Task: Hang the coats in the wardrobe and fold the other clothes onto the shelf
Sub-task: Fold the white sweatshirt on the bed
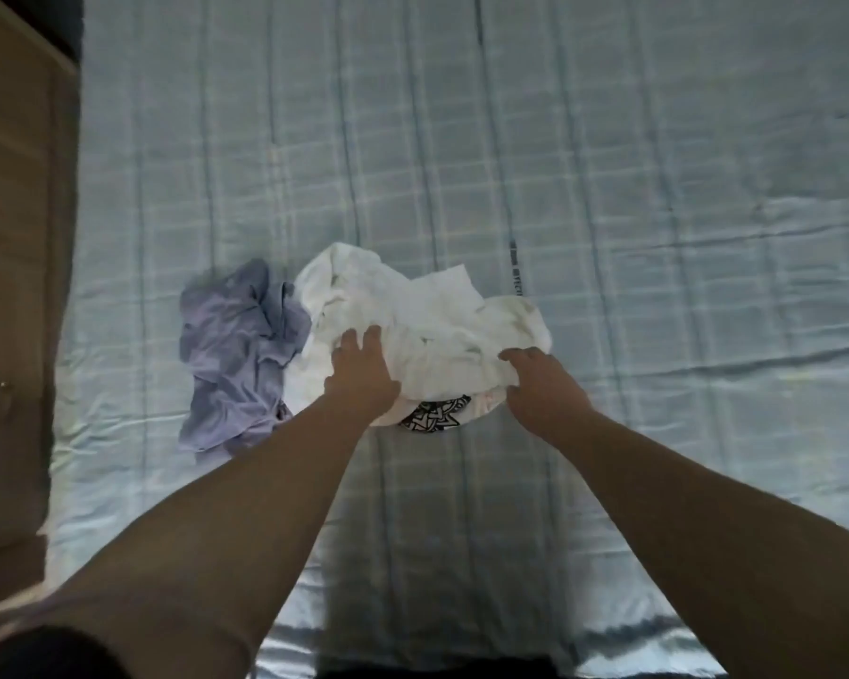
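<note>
Lying crumpled mid-bed on the pale checked sheet (pixel 609 188), right of a lilac garment (pixel 236 350), the white garment (pixel 427 325) looks light and limp, best taken at its near edges, where the left hand (pixel 363 374) rests spread and the right hand (pixel 542 389) pinches cloth.

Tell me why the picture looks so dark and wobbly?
Head view: the room is dim and the bedsheet only shines in patches; the wide lens bends its stripes outward; everything is a little soft, so the white clothes lose their folds and the purple garment looks smudgy.
</note>
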Demonstrator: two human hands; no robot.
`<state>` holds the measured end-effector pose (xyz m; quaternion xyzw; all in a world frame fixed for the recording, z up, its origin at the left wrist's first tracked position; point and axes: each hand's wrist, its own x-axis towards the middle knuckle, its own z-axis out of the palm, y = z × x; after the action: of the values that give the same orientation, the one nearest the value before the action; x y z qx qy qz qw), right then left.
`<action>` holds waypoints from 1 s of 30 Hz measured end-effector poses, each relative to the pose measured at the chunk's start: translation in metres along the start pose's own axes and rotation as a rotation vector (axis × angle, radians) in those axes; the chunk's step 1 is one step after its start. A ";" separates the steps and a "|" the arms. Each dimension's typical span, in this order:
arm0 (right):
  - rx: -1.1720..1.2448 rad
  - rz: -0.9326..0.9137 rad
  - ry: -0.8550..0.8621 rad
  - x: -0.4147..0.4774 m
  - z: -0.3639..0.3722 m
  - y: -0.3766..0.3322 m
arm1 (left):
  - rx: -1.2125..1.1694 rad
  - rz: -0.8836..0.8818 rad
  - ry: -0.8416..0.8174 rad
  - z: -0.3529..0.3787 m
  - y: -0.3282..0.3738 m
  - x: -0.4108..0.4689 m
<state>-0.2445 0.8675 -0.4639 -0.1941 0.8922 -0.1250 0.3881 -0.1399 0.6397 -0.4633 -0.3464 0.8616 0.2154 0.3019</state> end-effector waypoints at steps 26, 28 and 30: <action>0.545 0.150 0.511 0.127 -0.055 -0.068 | -0.400 0.395 0.581 -0.067 0.015 0.085; 0.409 0.114 0.593 0.128 -0.054 -0.064 | -0.315 0.401 0.596 -0.049 0.003 0.077; 0.282 -0.025 0.631 0.122 -0.042 -0.065 | -0.223 0.387 0.546 -0.025 -0.013 0.072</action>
<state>-0.3355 0.7588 -0.4899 -0.1013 0.9398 -0.3056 0.1145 -0.1813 0.5829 -0.4957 -0.2524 0.9315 0.2608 -0.0254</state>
